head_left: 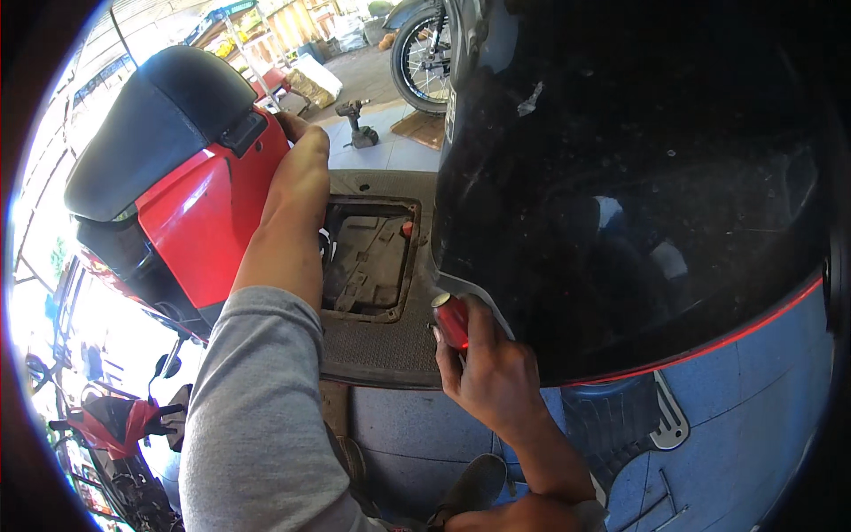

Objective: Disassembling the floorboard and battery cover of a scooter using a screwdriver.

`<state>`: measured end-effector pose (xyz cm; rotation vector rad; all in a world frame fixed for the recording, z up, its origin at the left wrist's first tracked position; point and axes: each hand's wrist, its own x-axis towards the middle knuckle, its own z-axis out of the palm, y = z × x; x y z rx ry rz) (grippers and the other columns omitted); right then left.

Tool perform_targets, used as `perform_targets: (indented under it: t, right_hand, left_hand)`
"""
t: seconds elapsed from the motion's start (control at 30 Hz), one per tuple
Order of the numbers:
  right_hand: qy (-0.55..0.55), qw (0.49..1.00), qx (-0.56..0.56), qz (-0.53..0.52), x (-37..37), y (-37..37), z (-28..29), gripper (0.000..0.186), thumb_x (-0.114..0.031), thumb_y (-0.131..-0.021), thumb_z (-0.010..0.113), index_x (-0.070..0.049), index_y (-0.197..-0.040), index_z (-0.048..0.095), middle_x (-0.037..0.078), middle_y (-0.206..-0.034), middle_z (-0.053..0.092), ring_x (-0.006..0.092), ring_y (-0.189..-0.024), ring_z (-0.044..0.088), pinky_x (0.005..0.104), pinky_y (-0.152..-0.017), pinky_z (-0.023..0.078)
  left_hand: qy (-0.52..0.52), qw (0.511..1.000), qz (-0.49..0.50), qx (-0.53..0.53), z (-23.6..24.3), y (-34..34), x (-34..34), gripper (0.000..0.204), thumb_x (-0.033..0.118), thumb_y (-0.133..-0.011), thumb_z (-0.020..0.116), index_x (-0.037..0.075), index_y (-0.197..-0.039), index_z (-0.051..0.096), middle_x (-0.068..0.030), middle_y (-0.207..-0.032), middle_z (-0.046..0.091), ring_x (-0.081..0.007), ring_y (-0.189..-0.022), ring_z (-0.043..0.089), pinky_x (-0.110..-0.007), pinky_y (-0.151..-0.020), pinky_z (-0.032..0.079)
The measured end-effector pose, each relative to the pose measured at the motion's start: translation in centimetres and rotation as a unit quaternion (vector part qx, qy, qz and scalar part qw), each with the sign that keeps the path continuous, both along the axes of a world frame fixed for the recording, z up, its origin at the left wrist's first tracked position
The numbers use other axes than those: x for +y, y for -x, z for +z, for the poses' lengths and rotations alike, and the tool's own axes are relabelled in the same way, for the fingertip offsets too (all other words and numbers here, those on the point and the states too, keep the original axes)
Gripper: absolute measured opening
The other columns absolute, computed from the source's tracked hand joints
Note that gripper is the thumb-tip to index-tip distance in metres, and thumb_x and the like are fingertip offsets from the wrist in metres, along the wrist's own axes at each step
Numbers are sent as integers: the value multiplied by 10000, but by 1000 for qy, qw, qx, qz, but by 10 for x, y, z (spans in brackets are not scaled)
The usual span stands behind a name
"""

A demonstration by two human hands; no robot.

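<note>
Red cylinder (452, 323), clasped in right hand (493, 362); left hand (297, 127), well apart

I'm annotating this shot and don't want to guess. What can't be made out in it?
All in the head view:
- What the left grip touches: blocked by the forearm and the grip itself.
- Far end of the red cylinder: covered by the right grip.
- Left edge of the footboard opening: behind the left forearm.
- Right part of the motorcycle wheel: behind the black panel.
</note>
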<state>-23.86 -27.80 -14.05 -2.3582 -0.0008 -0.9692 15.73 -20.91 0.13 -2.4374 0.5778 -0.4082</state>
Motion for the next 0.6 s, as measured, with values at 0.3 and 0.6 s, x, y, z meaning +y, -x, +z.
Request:
perform_targets:
  t: [0.3, 0.6]
  right_hand:
    - [9, 999, 35, -5, 2, 5, -1, 471, -196, -827, 700, 34, -1186, 500, 177, -763, 659, 291, -561, 679, 345, -504, 569]
    - [-26, 997, -74, 9, 5, -11, -4, 666, -189, -868, 686, 61, -1389, 354, 267, -1114, 622, 309, -779, 712, 353, -649, 601]
  left_hand:
    - [53, 997, 48, 37, -50, -15, 6, 344, 198, -913, 553, 94, -1230, 637, -110, -1259, 624, -354, -1157, 584, -612, -887, 460]
    - [81, 986, 77, 123, -78, -49, 5, 347, 192, -892, 584, 86, -1218, 642, -127, -1293, 608, -333, -1173, 591, -569, -880, 500]
